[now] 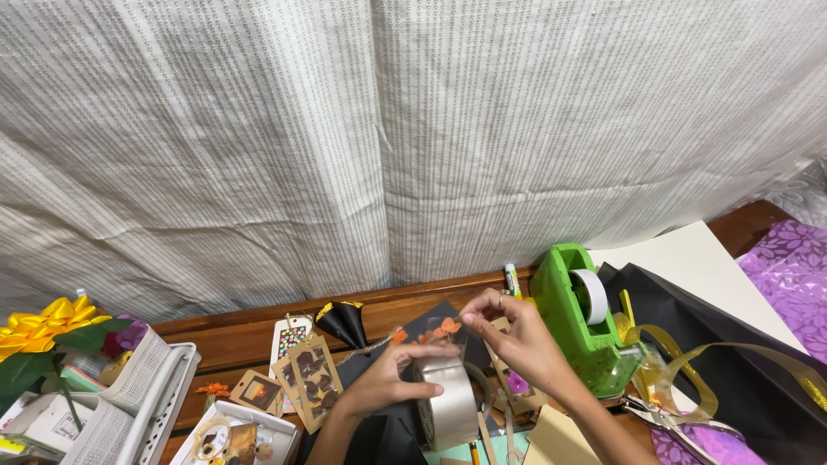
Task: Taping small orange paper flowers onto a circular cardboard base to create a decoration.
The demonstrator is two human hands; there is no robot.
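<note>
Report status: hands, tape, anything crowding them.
Left hand grips the tape roll. Right hand pinches the strip pulled up from it. Green dispenser close on the right, tags on the left.

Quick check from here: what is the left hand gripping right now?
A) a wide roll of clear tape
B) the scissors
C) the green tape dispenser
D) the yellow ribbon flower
A: the left hand wraps around the wide roll of clear tape, while the right hand pinches a strip pulled up from it; the green tape dispenser stands untouched to the right.
</note>
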